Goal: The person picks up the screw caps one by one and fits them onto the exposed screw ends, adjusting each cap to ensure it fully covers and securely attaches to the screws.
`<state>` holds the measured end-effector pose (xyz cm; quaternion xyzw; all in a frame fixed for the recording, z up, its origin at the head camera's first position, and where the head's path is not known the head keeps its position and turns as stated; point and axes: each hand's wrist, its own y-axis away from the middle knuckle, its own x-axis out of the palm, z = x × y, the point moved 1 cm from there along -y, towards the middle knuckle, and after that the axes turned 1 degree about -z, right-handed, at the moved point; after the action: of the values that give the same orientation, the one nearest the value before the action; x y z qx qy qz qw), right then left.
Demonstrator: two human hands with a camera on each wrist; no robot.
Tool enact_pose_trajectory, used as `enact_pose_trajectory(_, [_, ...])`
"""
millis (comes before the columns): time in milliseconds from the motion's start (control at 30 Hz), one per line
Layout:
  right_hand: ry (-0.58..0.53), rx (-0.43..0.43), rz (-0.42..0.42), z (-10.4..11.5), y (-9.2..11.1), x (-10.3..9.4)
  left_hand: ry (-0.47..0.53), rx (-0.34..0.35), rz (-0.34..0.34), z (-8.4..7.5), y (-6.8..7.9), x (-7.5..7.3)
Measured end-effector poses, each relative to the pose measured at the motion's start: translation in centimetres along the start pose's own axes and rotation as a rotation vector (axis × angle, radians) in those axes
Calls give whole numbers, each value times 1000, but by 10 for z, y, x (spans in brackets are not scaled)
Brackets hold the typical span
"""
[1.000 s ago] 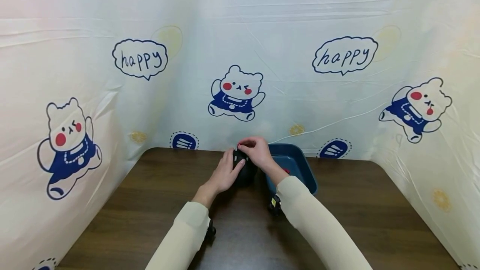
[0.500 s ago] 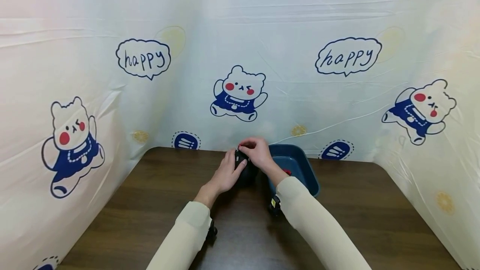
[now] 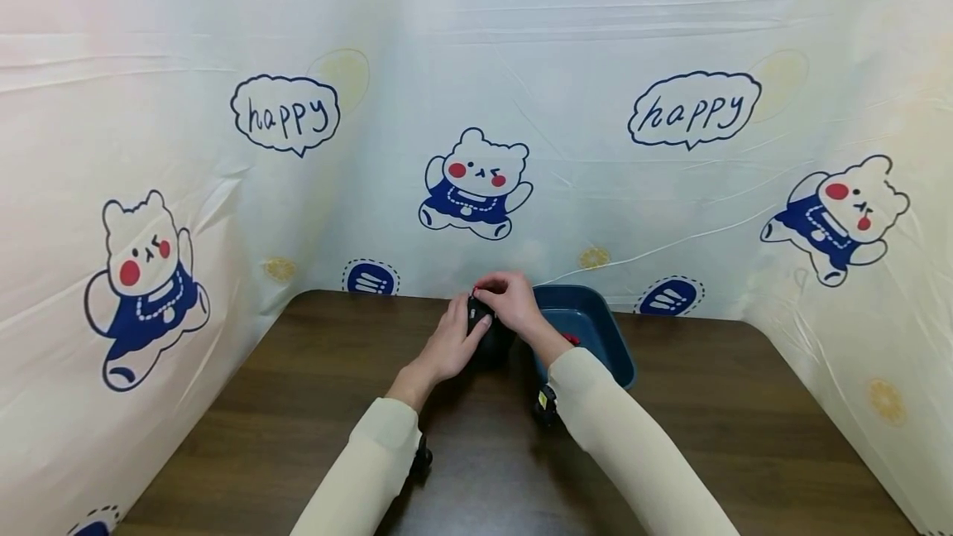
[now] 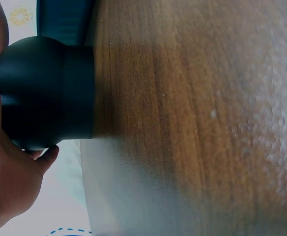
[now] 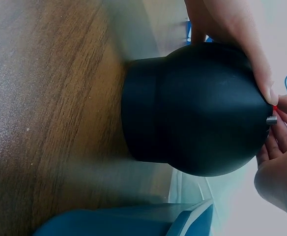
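A black dome-shaped body [image 5: 207, 110] with a short cylindrical base stands upright on the table near its far edge. My left hand [image 3: 445, 346] grips its side and top, with the fingers on the far left and the thumb across the upper near side. At the top of the dome, my right hand [image 3: 512, 308] pinches a small red piece [image 5: 275, 108], mostly hidden by the fingertips. Beside it, in the right wrist view, a short threaded metal stud [image 5: 272, 119] sticks out of the top. In the left wrist view the black body's lower half shows plainly.
Just right of the black body lies a blue tray [image 3: 621, 366], partly under my right forearm. Something red [image 3: 572, 339] is inside it. The brown wooden table [image 3: 298, 437] ends at a patterned cloth [image 3: 566, 106] behind and at both sides.
The dome's top, where white marks showed a second ago, has turned or tilted slightly under my hands. Both hands keep nearly the same place, and the view has shifted slightly.
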<state>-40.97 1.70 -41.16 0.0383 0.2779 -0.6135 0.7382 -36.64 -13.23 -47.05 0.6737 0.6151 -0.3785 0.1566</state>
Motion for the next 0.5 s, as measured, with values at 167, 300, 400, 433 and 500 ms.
enact_pose_trajectory(167, [17, -2, 1, 1, -1, -1, -7, -7, 5, 0, -2, 0])
enact_pose_trajectory(300, [46, -11, 10, 3, -2, -1, -8, -7, 4, 1, -2, 1])
enact_pose_trajectory(400, [74, -22, 16, 5, -1, -1, -8, -3, 0, 2, -2, 1])
enact_pose_trajectory(433, [82, -27, 17, 5, -1, -1, -10, -3, 2, 2, -2, 1])
enact_pose_trajectory(500, [99, -32, 19, 5, -1, 0, -8, 0, 2, 2, -2, 1])
